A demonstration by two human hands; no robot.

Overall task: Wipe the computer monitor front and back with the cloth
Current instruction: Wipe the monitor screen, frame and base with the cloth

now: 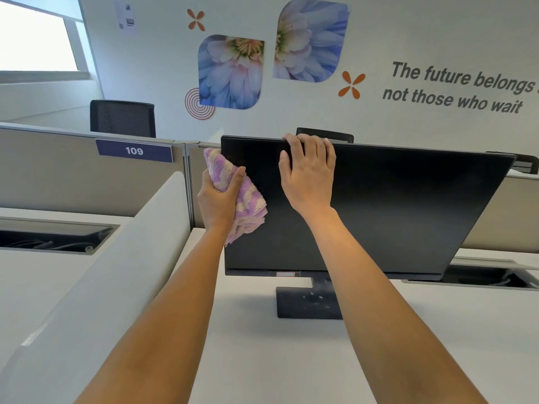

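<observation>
Purple cloth fisted, left hand | right hand seemingly gripping monitor top

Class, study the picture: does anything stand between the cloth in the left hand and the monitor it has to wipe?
Nothing visible does. The left hand holds the cloth right at the monitor, on its left edge. The right hand grips the top edge further right, clear of the cloth.

Both bare arms reach out straight in front. The left hand is squeezed tight around a bunched cloth. The right hand lies flat, its fingers hooked over the monitor's top edge.
</observation>
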